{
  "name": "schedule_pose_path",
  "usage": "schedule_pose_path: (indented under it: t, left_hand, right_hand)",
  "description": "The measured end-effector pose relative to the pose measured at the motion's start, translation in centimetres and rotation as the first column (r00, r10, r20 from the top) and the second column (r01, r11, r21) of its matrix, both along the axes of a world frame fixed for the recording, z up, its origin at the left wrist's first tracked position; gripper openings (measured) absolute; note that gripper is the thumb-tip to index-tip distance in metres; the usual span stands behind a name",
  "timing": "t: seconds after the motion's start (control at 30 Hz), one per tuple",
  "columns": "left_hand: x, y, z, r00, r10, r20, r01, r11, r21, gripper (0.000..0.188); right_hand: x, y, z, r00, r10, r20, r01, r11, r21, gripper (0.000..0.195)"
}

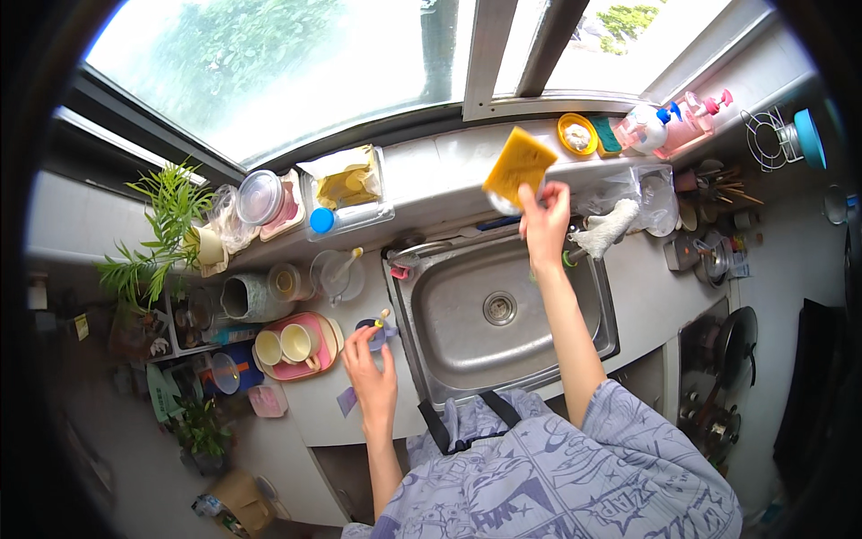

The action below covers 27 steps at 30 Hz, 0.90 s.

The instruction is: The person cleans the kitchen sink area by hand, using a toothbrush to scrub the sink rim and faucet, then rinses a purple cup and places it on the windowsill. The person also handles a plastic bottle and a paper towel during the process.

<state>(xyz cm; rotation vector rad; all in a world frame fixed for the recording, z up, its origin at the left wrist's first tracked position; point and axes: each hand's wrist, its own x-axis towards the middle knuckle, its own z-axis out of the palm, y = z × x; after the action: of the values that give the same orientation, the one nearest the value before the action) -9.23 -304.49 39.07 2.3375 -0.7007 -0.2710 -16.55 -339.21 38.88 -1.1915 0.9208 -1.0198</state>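
Above the back edge of the steel sink point(441, 323), my right hand point(547, 226) grips a flat yellow sponge cloth point(520, 165) between thumb and fingers. Part of a round white thing shows behind the cloth. My left hand point(372, 374) is over the counter left of the sink, fingers spread, beside a small purple cup point(367, 340). Whether its fingertips touch the cup or the small yellow-tipped item at its rim cannot be told. Cream mugs point(300, 342) stand on a pink tray point(325, 357) just left of that hand. A purple packet point(347, 401) lies near the left wrist.
A faucet with a white cloth point(606, 229) stands at the sink's back right. Pump bottles point(687, 128), a green sponge point(606, 137) and a yellow bowl of garlic point(577, 135) line the windowsill. Left are a clear pitcher point(339, 276), a clear tray point(384, 209) and a potted plant point(165, 229).
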Motion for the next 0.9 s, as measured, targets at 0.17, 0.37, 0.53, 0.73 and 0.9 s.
schedule_pose_path:
  t: [0.17, 0.37, 0.53, 0.73, 0.9]
  left_hand:
    - [-3.2, -1.1, 1.0, 0.764, -0.096, -0.638, -0.158, 0.931, -0.33, 0.048]
    - [-6.4, 1.6, -3.4, 0.518, -0.128, -0.846, -0.269, 0.914, -0.303, 0.052]
    - [-8.4, 8.5, -10.3, 0.447, -0.026, -0.894, -0.417, 0.878, -0.234, 0.039]
    - [-10.6, 16.2, -18.6, 0.545, 0.21, -0.811, -0.509, 0.852, -0.122, 0.041]
    - [-11.4, 18.2, -21.9, 0.552, 0.297, -0.779, -0.602, 0.789, -0.126, 0.041]
  right_hand:
    - [-6.8, 11.6, -2.1, 0.857, 0.511, 0.063, -0.508, 0.82, 0.262, 0.048]
    - [-12.3, 21.4, -5.2, 0.569, 0.816, 0.104, -0.71, 0.423, 0.563, 0.054]
    - [-12.9, 19.3, -2.6, 0.374, 0.812, -0.448, -0.849, 0.494, 0.188, 0.052]
    - [-8.0, 4.0, 7.0, 0.794, 0.197, -0.575, -0.51, 0.731, -0.454, 0.015]
    - [-4.9, -12.8, 5.1, 0.51, -0.406, -0.759, -0.384, 0.682, -0.623, 0.068]
